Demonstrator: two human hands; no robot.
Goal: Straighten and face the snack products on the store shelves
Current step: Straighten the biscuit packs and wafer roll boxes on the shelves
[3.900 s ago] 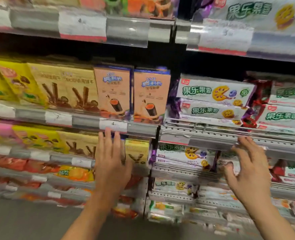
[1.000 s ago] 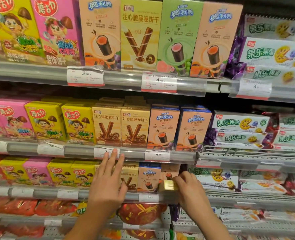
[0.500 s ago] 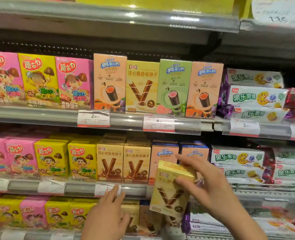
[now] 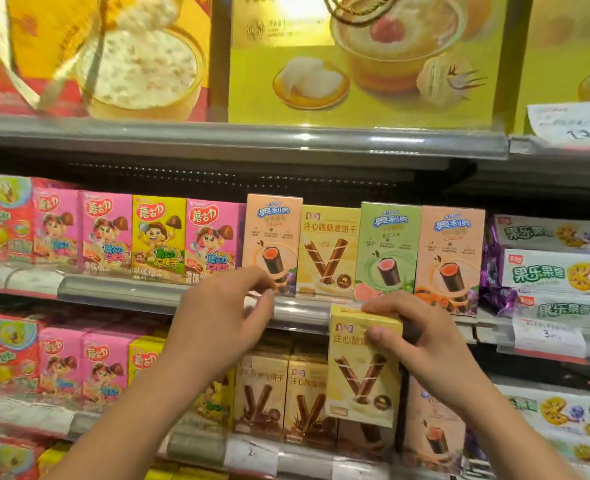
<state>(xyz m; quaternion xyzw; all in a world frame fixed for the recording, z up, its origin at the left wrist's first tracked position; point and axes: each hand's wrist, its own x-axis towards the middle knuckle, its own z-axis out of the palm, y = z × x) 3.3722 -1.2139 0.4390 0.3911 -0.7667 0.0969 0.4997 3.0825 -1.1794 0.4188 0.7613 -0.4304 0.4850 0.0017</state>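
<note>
Hands are working at the middle shelf edge (image 4: 304,315); the right hand (image 4: 421,337) is gripping the yellow wafer-roll box (image 4: 362,372) by its top, thumb on the front face, fingers curled over the upper edge, holding it upright in front of the shelf rail, just below the matching yellow box (image 4: 329,251) on that shelf; the left hand (image 4: 224,323) is hovering with fingers loosely curled near the peach box (image 4: 273,244), holding nothing. Light, stiff cardboard, probably easy to dent; gripping by the side edges looks safest.
</note>
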